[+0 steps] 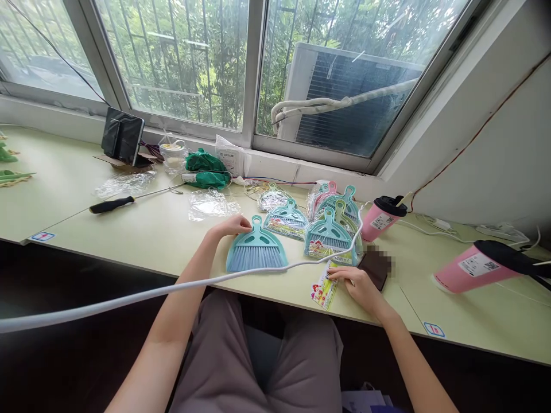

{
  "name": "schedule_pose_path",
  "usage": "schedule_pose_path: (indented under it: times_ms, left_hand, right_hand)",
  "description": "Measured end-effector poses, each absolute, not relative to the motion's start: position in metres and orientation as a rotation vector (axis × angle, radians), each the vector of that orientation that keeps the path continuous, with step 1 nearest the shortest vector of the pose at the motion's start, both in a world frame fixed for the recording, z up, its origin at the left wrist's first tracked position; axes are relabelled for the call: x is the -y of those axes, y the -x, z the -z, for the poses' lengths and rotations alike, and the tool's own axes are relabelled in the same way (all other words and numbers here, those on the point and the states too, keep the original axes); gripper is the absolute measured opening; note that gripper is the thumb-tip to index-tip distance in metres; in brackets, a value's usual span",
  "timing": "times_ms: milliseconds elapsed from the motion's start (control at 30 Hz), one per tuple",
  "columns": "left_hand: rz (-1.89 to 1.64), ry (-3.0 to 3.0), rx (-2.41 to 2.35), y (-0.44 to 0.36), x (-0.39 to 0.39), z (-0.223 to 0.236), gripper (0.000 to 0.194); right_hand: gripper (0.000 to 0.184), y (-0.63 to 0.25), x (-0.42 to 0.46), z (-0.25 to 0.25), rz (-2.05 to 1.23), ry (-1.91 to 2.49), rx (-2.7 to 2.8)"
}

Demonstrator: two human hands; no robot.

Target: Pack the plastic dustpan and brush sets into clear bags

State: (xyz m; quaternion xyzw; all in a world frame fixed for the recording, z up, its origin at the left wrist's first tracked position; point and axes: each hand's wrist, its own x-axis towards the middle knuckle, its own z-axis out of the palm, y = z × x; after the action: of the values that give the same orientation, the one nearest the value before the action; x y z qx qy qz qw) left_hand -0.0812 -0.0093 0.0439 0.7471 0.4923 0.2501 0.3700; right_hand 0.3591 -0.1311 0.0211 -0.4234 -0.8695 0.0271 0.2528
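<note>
A turquoise dustpan and brush set [257, 255] lies near the table's front edge, its bluish bristles toward me. My left hand [233, 225] is closed at its handle, with the fingertips partly hidden. To the right, my right hand [357, 285] pinches the upper edge of a colourful printed card [323, 288], which lies aslant by the table edge. Just behind the card is a turquoise set in clear wrapping [329, 238], with a similar card at its lower part. Another wrapped turquoise set [287, 218] rests behind the loose one.
More wrapped sets [344, 198] lie toward the window. A white cable [172, 288] crosses in front of the table. Pink cups [376, 221] and a dark flat object [373, 268] stand or lie at right. At left are a screwdriver [112, 205], clear plastic bags [213, 205] and a tablet [123, 136].
</note>
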Motion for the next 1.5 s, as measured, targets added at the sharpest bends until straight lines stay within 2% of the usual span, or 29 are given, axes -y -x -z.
schedule_pose_path:
  times_ms: [233, 300, 400, 567, 733, 1033, 1233, 1500]
  left_hand:
    - [-0.863, -2.021, -1.327, 0.076, -0.003, -0.030, 0.020]
    - [-0.891, -2.044, -1.336, 0.075, -0.004, -0.027, 0.022]
    - [-0.914, -2.067, -1.360, 0.073, -0.003, -0.026, 0.025]
    - [-0.989, -2.083, -1.368, 0.069, 0.000, -0.031, 0.026]
    - [-1.050, -2.058, -1.400, 0.065, -0.002, -0.031, 0.027]
    - [-1.053, -2.156, -1.390, 0.061, 0.001, -0.034, 0.029]
    - [-1.007, -1.986, -1.336, 0.067, -0.005, -0.030, 0.035]
    - [-1.025, -1.975, -1.325, 0.069, 0.003, -0.042, 0.038]
  right_hand:
    - [0.040, -0.227, 0.113, -0.062, 0.057, 1.100, 2.271]
    - [0.027, -0.178, 0.097, -0.065, 0.208, 1.183, 2.380]
    - [0.027, -0.124, 0.069, -0.060, 0.450, 1.398, 2.477]
    - [0.032, -0.105, 0.044, -0.047, 0.493, 1.608, 2.382]
    - [0.034, -0.108, 0.053, -0.041, 0.563, 1.504, 2.338]
    - [0.041, -0.108, 0.046, -0.041, 0.231, 1.572, 2.323]
    - [0.044, -0.120, 0.038, -0.040, -0.073, 1.622, 2.151]
    - [0.043, -0.130, 0.022, -0.038, -0.335, 1.455, 1.994]
